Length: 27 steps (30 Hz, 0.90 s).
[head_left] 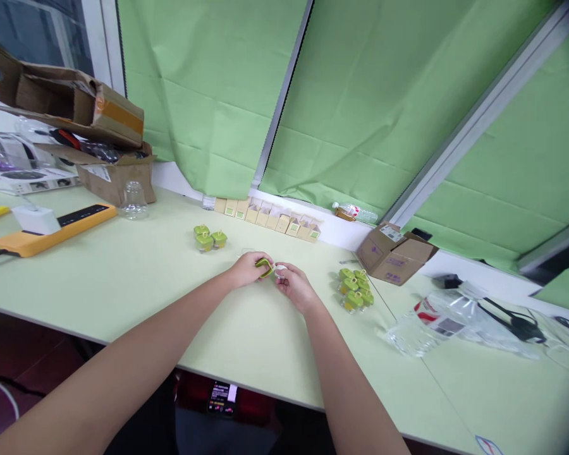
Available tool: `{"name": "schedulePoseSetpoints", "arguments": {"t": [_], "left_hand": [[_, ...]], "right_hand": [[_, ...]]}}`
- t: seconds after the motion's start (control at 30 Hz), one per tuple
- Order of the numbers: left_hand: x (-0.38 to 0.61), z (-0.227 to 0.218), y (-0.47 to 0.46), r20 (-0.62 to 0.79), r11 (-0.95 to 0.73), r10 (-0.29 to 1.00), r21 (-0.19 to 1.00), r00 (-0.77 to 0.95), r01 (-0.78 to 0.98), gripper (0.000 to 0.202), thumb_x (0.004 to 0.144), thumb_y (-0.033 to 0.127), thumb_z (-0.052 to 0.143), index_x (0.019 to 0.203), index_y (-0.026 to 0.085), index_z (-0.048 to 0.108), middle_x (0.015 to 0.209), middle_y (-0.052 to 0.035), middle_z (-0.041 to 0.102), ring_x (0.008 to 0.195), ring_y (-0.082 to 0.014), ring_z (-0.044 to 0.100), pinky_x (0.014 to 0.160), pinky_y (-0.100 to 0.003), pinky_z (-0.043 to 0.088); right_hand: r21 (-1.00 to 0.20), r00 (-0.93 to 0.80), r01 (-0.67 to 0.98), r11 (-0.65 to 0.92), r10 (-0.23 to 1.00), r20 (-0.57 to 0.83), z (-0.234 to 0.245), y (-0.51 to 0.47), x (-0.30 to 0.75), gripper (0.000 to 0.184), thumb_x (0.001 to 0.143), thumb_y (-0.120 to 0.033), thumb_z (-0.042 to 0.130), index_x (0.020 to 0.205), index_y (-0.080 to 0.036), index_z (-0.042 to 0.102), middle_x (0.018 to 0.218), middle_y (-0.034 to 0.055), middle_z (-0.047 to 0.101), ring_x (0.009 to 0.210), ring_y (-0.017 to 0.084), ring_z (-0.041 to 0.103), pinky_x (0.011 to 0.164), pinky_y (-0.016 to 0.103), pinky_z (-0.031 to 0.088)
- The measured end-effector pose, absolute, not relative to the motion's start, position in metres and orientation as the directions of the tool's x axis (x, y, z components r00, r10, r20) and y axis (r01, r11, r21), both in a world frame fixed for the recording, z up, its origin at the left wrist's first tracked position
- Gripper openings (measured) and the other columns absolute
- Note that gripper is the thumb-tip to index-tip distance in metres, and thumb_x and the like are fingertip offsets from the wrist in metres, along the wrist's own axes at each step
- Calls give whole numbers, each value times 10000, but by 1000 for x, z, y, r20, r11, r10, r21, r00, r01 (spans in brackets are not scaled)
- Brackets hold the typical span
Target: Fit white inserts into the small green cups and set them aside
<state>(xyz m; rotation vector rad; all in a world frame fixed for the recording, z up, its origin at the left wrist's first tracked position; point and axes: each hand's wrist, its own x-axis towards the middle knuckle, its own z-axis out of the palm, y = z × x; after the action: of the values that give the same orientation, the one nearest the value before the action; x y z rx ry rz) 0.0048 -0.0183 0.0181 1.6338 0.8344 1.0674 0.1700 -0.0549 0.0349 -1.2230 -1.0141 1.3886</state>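
My left hand point(250, 270) is closed on a green lid point(264, 267), which looks like those on the small jars nearby. Close beside it, my right hand point(294, 285) pinches a small white piece point(280, 271) whose kind I cannot make out. Both hands are just above the middle of the table. Three small clear jars with green lids point(209, 238) stand beyond my left hand. To the right of my right hand is a cluster of several more green-lidded jars point(355, 291), with yellowish contents showing.
A row of small open cardboard boxes point(270, 218) lines the table's back edge. At left are an orange power strip point(57, 230), a glass jar point(134, 201) and stacked cartons point(116, 174). A carton point(393, 253) and a large plastic bottle point(436, 319) are at right.
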Motion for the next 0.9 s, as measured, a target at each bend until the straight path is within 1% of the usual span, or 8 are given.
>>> {"name": "schedulePoseSetpoints", "arguments": {"t": [0.23, 0.33, 0.4, 0.5, 0.57, 0.7, 0.8, 0.9], "left_hand": [[5, 19, -19, 236, -277, 877, 960, 418, 40, 249, 807, 263, 499, 989, 157, 632, 805, -32, 639, 546, -93, 546, 499, -213, 458], [5, 21, -20, 194, -240, 899, 968, 393, 71, 258, 796, 248, 474, 993, 171, 622, 888, -37, 645, 555, -87, 539, 495, -207, 431], [5, 23, -21, 178, -226, 908, 970, 378, 85, 249, 785, 233, 460, 969, 174, 618, 829, -25, 629, 575, -100, 539, 515, -216, 434], [6, 25, -22, 194, -227, 910, 973, 367, 48, 226, 772, 203, 438, 922, 171, 605, 747, -10, 590, 594, -113, 526, 564, -236, 452], [8, 26, -22, 202, -213, 914, 977, 352, -7, 215, 767, 183, 424, 902, 169, 591, 745, -9, 576, 595, -111, 513, 577, -240, 448], [13, 31, -27, 146, -124, 948, 988, 282, -94, 242, 744, 149, 424, 931, 178, 574, 762, -5, 548, 628, -115, 524, 591, -238, 444], [17, 37, -33, 84, -35, 952, 985, 295, -168, 247, 738, 156, 449, 955, 187, 564, 818, -13, 565, 694, -127, 564, 631, -241, 459], [19, 39, -36, 82, -28, 949, 984, 303, -177, 217, 771, 206, 464, 964, 197, 563, 866, -17, 570, 715, -130, 565, 622, -235, 450]], "right_hand": [[-978, -37, -146, -146, 989, -142, 30, -52, 171, 266, 708, -402, 702, 825, -185, 604, 745, -1, 598, 506, 82, 500, 429, 202, 338], [-987, -35, -87, -133, 991, -130, 32, -54, 170, 314, 692, -455, 719, 736, -194, 550, 689, -25, 562, 481, 88, 482, 421, 214, 342], [-997, -77, -11, -78, 994, -77, 35, -58, 168, 321, 689, -467, 723, 710, -192, 558, 646, -38, 529, 470, 86, 460, 427, 218, 346], [-984, -145, 153, 93, 987, 70, 39, -62, 162, 277, 730, -457, 678, 782, -185, 661, 642, -27, 550, 482, 91, 448, 459, 229, 361], [-926, -134, 300, 228, 971, 196, 38, -64, 158, 285, 756, -421, 640, 899, -188, 716, 693, -4, 614, 542, 110, 485, 531, 243, 404], [-774, -92, 528, 349, 930, 357, 31, -66, 152, 399, 776, -325, 568, 1138, -216, 694, 804, 7, 677, 677, 145, 546, 686, 266, 444], [-749, -134, 544, 379, 920, 368, 28, -66, 151, 391, 767, -271, 510, 1100, -225, 710, 789, -9, 665, 677, 147, 541, 672, 255, 430], [-796, -124, 491, 354, 933, 338, 29, -64, 151, 358, 751, -261, 490, 1007, -210, 735, 756, -14, 644, 657, 141, 520, 636, 242, 413]]}}
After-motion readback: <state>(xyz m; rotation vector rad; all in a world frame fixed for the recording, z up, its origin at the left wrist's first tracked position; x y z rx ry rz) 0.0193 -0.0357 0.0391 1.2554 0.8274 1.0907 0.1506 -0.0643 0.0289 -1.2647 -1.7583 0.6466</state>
